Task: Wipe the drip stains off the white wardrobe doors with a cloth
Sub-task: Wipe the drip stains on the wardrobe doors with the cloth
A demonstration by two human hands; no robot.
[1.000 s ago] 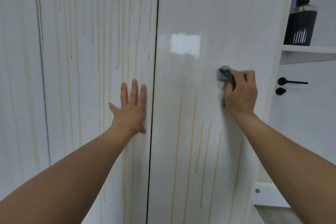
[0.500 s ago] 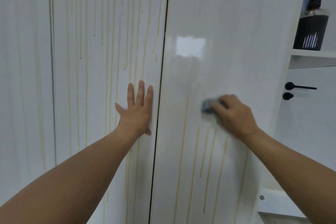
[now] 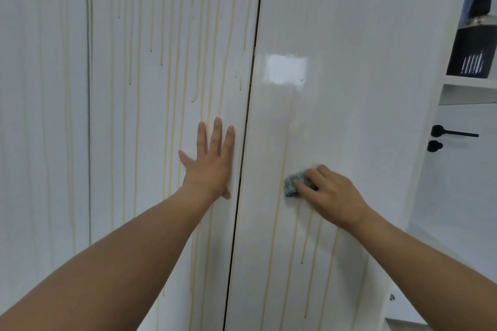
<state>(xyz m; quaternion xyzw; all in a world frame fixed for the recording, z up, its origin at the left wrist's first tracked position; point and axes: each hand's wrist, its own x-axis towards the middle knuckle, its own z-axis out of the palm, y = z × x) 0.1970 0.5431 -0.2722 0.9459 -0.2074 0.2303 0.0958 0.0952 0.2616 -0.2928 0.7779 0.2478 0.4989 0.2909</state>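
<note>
Two glossy white wardrobe doors fill the view. The left door [image 3: 161, 88] carries several yellowish drip stains [image 3: 168, 94] from top to bottom. The right door [image 3: 349, 48] looks clean above, with drip stains [image 3: 304, 244] on its lower half. My left hand [image 3: 208, 166] lies flat on the left door, fingers straight, beside the gap between the doors. My right hand [image 3: 328, 193] holds a small grey-blue cloth [image 3: 291, 184] and presses it on the right door at the top of the lower stains. Most of the cloth is hidden under my fingers.
A third door panel [image 3: 40, 115] with faint streaks stands at the far left. To the right, a white shelf [image 3: 468, 88] bears a dark pump bottle [image 3: 473, 48]. Below it a black lever handle [image 3: 451, 133] and a lock knob [image 3: 434, 145] sit on a white door.
My right hand has carried the cloth down and to the left across the right door, from its right edge to near its middle. My left hand has stayed flat on the left door.
</note>
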